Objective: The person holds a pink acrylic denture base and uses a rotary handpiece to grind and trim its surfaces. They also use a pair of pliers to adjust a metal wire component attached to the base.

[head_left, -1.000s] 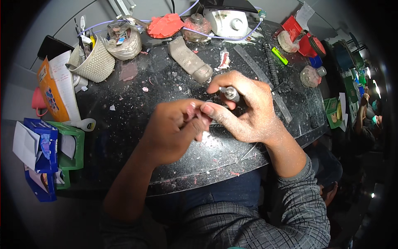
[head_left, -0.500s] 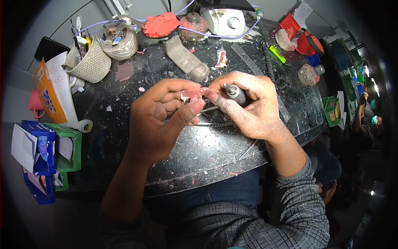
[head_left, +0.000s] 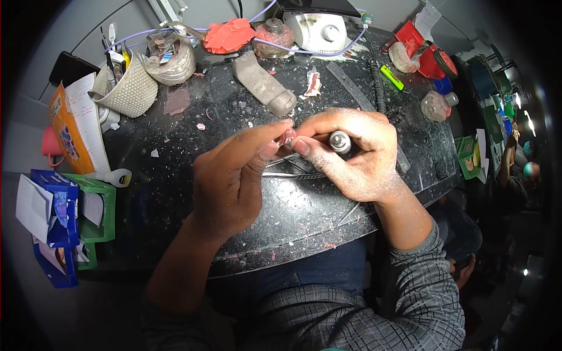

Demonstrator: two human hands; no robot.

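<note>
Over the middle of the dusty black table, my left hand (head_left: 231, 169) pinches a small pink acrylic denture piece (head_left: 287, 137) between thumb and fingers. Most of the piece is hidden by the fingertips. My right hand (head_left: 366, 155), coated in white dust, holds a dark rotary handpiece (head_left: 339, 142) with a metal end, tucked between thumb and index finger. The right thumb and index fingertips also meet the pink piece at its right side. Thin metal tools (head_left: 293, 174) lie on the table below the hands, partly covered by them.
A grey block-like case (head_left: 263, 85) lies beyond the hands, near a steel ruler (head_left: 351, 88). Along the back stand a woven basket (head_left: 132, 88), red wax sheets (head_left: 228, 36), a glass burner (head_left: 274, 38) and a white control box (head_left: 316, 32). Blue and green trays (head_left: 96, 210) stand left.
My left hand has turned and its fingers have closed over the pink piece, hiding more of it. The handpiece in my right hand has tilted so its metal end faces up more.
</note>
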